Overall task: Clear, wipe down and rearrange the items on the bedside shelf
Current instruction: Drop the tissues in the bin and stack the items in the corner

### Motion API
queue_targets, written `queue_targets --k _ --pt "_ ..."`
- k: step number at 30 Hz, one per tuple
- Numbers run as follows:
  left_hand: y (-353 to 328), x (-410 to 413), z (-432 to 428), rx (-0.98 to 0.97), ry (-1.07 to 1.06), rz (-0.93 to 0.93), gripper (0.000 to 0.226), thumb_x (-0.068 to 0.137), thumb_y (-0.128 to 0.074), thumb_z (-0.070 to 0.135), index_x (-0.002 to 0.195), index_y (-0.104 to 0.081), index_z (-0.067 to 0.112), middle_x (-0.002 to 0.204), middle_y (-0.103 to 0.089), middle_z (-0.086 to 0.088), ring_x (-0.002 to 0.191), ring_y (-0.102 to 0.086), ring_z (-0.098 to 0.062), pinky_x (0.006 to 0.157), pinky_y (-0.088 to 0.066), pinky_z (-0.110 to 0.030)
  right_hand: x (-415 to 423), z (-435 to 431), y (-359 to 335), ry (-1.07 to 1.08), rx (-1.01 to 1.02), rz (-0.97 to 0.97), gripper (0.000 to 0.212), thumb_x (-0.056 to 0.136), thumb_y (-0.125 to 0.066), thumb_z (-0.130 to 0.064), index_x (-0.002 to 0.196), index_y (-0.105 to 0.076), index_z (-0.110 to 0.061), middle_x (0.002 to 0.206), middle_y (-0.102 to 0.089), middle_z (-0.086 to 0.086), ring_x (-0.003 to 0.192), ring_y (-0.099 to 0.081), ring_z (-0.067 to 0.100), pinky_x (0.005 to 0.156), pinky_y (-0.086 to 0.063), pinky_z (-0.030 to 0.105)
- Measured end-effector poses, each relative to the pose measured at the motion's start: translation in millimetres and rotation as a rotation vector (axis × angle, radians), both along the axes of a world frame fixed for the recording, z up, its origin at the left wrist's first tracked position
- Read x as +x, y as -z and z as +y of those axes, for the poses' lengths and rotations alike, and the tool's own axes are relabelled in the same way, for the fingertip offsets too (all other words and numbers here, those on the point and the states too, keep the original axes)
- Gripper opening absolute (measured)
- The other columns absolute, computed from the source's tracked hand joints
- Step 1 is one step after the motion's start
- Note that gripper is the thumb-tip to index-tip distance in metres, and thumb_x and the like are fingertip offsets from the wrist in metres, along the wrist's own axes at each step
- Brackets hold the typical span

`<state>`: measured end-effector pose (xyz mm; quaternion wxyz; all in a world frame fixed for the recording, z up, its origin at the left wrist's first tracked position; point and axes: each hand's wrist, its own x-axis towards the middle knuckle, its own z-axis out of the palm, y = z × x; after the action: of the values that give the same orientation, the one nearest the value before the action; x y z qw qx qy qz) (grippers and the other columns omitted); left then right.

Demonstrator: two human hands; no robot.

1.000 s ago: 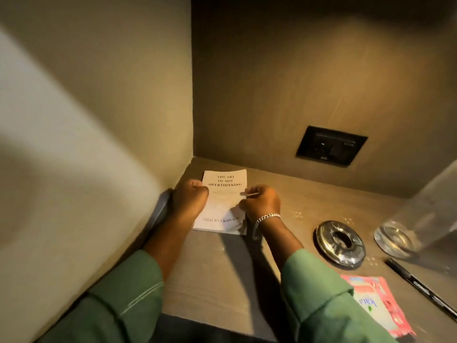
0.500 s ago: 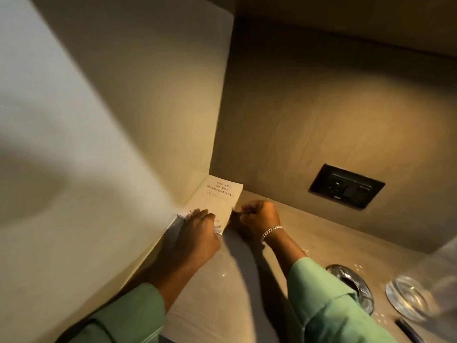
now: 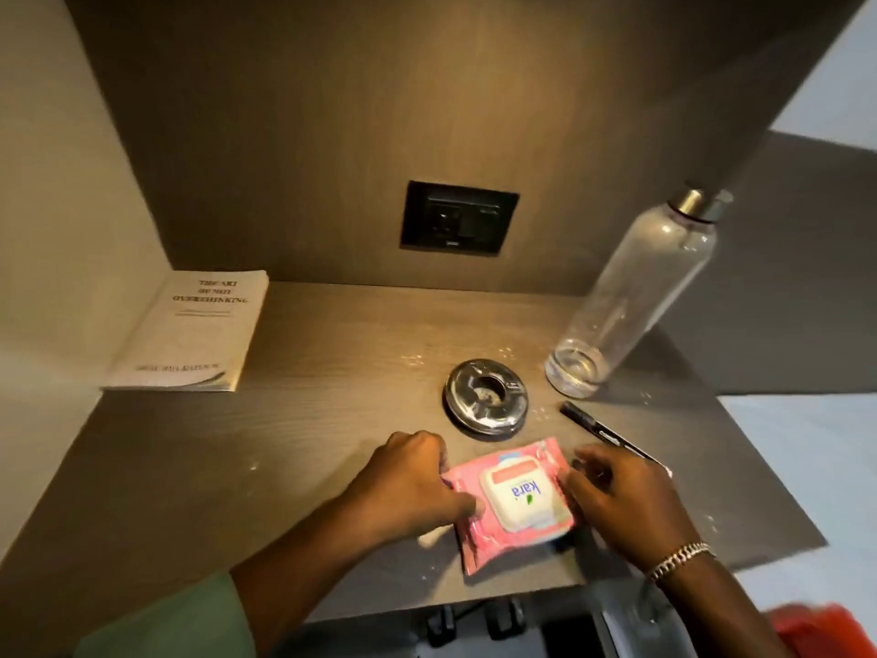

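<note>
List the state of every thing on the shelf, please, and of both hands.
book: closed, flat, in left back corner
bottle: upright, capped, looks empty
ashtray: flat, untouched
pen: lying flat
wipes pack: lid closed, held at both sides
left hand: on pack
right hand: on pack

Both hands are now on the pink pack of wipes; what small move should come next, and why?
Probably flip open the white lid of the pink wipes pack with the right hand while the left hand steadies it; white specks still dot the brown wooden shelf.
</note>
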<state>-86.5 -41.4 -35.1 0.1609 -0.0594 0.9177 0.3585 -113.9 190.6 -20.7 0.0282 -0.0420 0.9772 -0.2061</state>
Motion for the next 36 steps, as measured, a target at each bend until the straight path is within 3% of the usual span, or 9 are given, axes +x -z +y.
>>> queue_targets --k 4,11,14,18,23,28,31,34,36 --pt "6 1 15 0.058 0.003 0.011 0.025 0.066 -0.08 0.031 0.078 -0.059 0.024 0.078 -0.065 0.006 0.067 -0.061 -0.007 0.049 -0.043 -0.024 5 -1 10 0.091 -0.232 -0.103 0.015 0.082 -0.068 -0.016 0.094 -0.076 -0.02 0.081 -0.076 -0.002 0.074 -0.07 0.013 0.071 -0.059 0.036" --pt "-18 10 -38 0.446 -0.389 0.12 0.006 0.076 -0.072 0.004 0.077 -0.069 0.01 0.055 -0.067 -0.008 0.038 -0.056 -0.01 0.037 -0.045 -0.022 -3 -46 -6 0.087 -0.734 -0.191 0.02 0.079 -0.07 0.0 0.089 -0.076 -0.016 0.075 -0.077 0.006 0.065 -0.072 0.016 0.057 -0.058 0.032" --pt "-36 1 -83 0.394 -0.558 0.334 0.013 0.075 -0.072 0.004 0.075 -0.073 0.016 0.066 -0.072 -0.008 0.05 -0.064 -0.017 0.048 -0.054 -0.025 -21 -105 -14 0.0 -0.853 -0.12 0.022 0.077 -0.069 0.003 0.084 -0.074 -0.017 0.064 -0.074 0.007 0.055 -0.068 0.012 0.049 -0.055 0.026" --pt "-46 -25 -152 0.226 -0.809 0.561 0.023 0.075 -0.063 0.004 0.091 -0.076 0.014 0.092 -0.077 -0.006 0.087 -0.07 -0.024 0.082 -0.054 -0.03 -65 -209 -17 -0.01 -0.967 -0.108 0.018 0.074 -0.072 0.001 0.08 -0.068 -0.015 0.067 -0.072 0.017 0.055 -0.065 0.02 0.053 -0.052 0.028" --pt "-38 -42 -222 0.066 -0.88 0.618 0.03 0.078 -0.058 0.005 0.104 -0.073 0.01 0.107 -0.074 -0.012 0.101 -0.068 -0.029 0.085 -0.053 -0.033 -109 -326 -10 0.072 -1.135 -0.272 0.024 0.07 -0.073 0.005 0.065 -0.06 -0.014 0.081 -0.069 0.026 0.065 -0.061 0.026 0.068 -0.055 0.043" --pt "-1 -34 -248 -0.158 -0.755 0.479 0.042 0.081 -0.059 0.019 0.122 -0.062 0.021 0.126 -0.067 -0.003 0.114 -0.062 -0.025 0.101 -0.047 -0.032 -115 -364 20 -0.069 -0.925 -0.32 0.022 0.079 -0.066 0.004 0.099 -0.071 -0.002 0.105 -0.073 0.021 0.088 -0.064 0.023 0.092 -0.054 0.043" --pt "12 -36 -243 -0.184 -0.759 0.387 0.049 0.083 -0.059 0.02 0.132 -0.053 0.022 0.142 -0.052 -0.001 0.13 -0.048 -0.024 0.11 -0.038 -0.035 -109 -358 16 -0.362 -0.676 -0.211 0.039 0.082 -0.053 0.01 0.113 -0.069 -0.008 0.113 -0.072 0.01 0.103 -0.065 0.02 0.086 -0.049 0.027" --pt "6 -48 -215 -0.135 -0.774 0.543 0.048 0.083 -0.057 0.009 0.131 -0.054 0.009 0.146 -0.046 -0.013 0.138 -0.037 -0.03 0.115 -0.03 -0.039 -111 -328 2 -0.378 -0.517 -0.088 0.036 0.086 -0.055 0.0 0.12 -0.064 -0.007 0.118 -0.069 0.013 0.107 -0.064 0.026 0.083 -0.045 0.024" --pt "-1 -58 -184 -0.036 -0.763 0.691 0.04 0.079 -0.059 0.003 0.119 -0.062 0.003 0.133 -0.057 -0.018 0.128 -0.048 -0.033 0.109 -0.037 -0.039 -114 -293 -7 -0.311 -0.494 -0.056 0.039 0.087 -0.057 -0.003 0.126 -0.06 -0.005 0.124 -0.066 0.013 0.11 -0.064 0.026 0.089 -0.045 0.023"
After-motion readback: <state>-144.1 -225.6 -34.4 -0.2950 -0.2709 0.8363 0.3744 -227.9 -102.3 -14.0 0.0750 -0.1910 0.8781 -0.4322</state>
